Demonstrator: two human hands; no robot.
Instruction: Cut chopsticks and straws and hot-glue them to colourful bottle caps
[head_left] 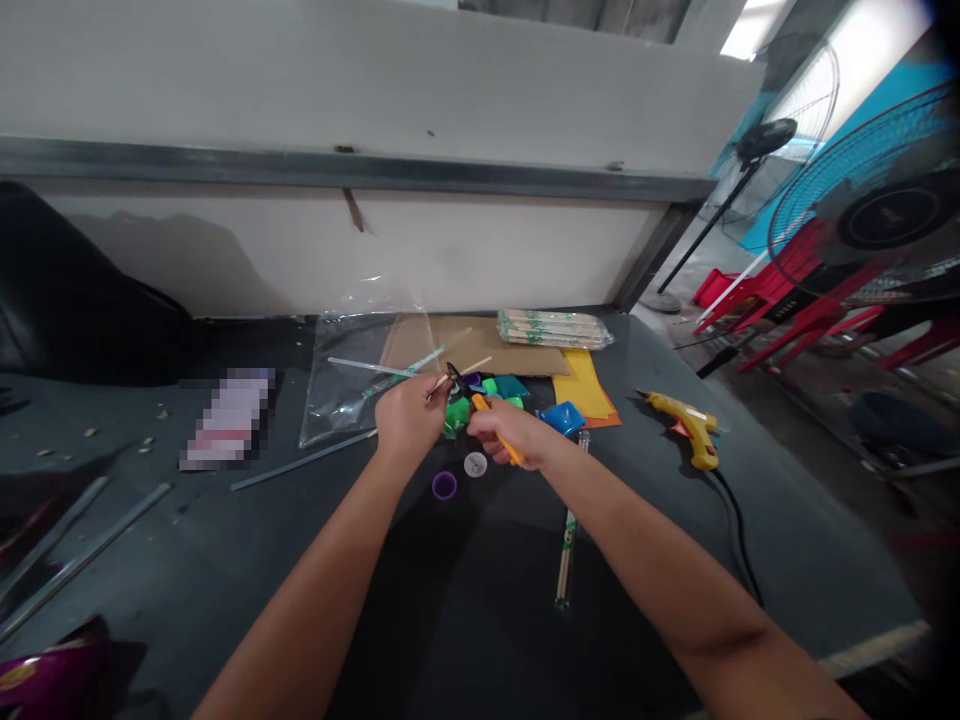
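My left hand (411, 415) is closed around a thin wooden stick (441, 384), most of it hidden by the fingers. Orange-handled cutting pliers (486, 408) are gripped in my right hand (514, 432), their dark jaws up against the stick near my left fingertips. Just beyond both hands lie a crumpled green packet (456, 414), a blue packet (562, 417) and several small coloured bits. On the near side a purple bottle cap (444, 486) and a white cap (475, 464) rest on the dark table.
A yellow glue gun (694, 425) with a black cord lies at right. Behind are brown cardboard (480, 340), a pack of wrapped chopsticks (555, 328), yellow sheets (581, 385) and a clear plastic bag (330, 400). Glue sticks (90, 555) lie left; wrapped chopsticks (566, 560) lie beneath my right forearm.
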